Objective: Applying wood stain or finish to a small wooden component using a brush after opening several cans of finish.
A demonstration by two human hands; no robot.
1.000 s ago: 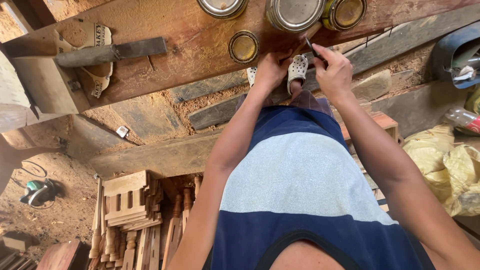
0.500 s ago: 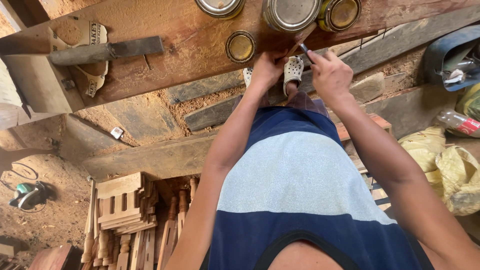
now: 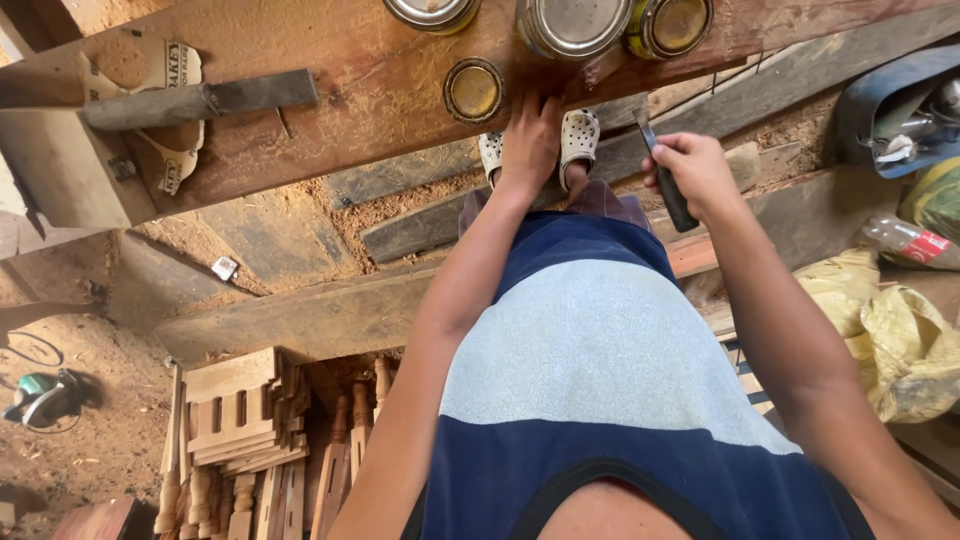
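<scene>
At the near edge of the long reddish wooden plank (image 3: 330,90), the left hand (image 3: 530,140) was laid flat with its fingers together, pressed on the wood just below the large silver-lidded tin (image 3: 572,22). The right hand (image 3: 695,170) was closed around the dark handle of a slim metal-bladed tool (image 3: 660,170), whose blade pointed up toward the plank edge, clear of the wood. Between the two hands, white perforated clogs (image 3: 580,135) were seen on the ground below.

Just left of the left hand, a small round tin lid with a yellowish centre (image 3: 473,90) lay on the plank. Two more tins were stood along the far edge: a silver one (image 3: 432,10) and a yellow-rimmed one (image 3: 668,24). Farther left, a torn sheet of tan sandpaper backing with dark print (image 3: 170,110) lay under a flat chisel with a grey wooden handle (image 3: 195,100). At the far right, a clear plastic bottle with a red label (image 3: 905,240) lay beside crumpled yellow bags (image 3: 900,330).

Half a second earlier both hands had been held close together over the tool at the plank edge; since then the right hand had been drawn back and to the right, and the left had been set on the wood.

Below the plank, a stack of pale turned and slatted wooden parts (image 3: 240,430) was seen on sawdust.
</scene>
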